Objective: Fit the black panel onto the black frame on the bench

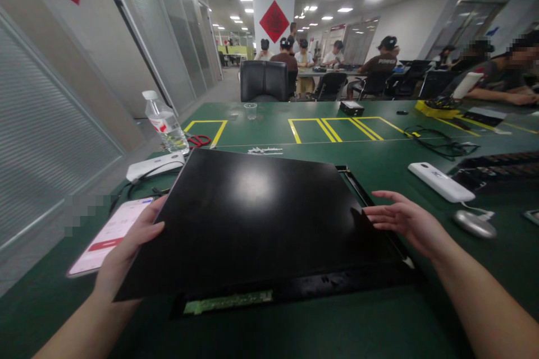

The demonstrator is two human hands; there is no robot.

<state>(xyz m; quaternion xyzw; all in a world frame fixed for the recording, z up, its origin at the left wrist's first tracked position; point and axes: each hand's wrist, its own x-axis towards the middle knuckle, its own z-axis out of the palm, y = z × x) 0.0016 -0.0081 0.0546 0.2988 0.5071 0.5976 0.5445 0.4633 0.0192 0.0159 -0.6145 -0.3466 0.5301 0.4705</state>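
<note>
Your left hand [120, 247] is closed on the left edge of the black panel [252, 224], at nine o'clock, thumb on the top face and the fingers mostly hidden beneath. Your right hand [406, 221] is spread wide at three o'clock, its fingertips at the panel's right edge; you cannot tell from this view whether they touch it. The panel sits right in front of you, tilted, its left side raised over a dark frame [320, 287] on the green table [261, 336]. You can see a green circuit strip [227, 302] at seven o'clock, under the panel's near edge. Just beside your left hand, at nine o'clock, lies a phone [109, 233] with its screen lit. At eleven o'clock you have a bottle [166, 123] and red-handled scissors [199, 140]; at twelve, farther off, a clear cup [250, 111]. At two o'clock lies a white device [441, 182], with a silver mouse [475, 224] near it.
</note>
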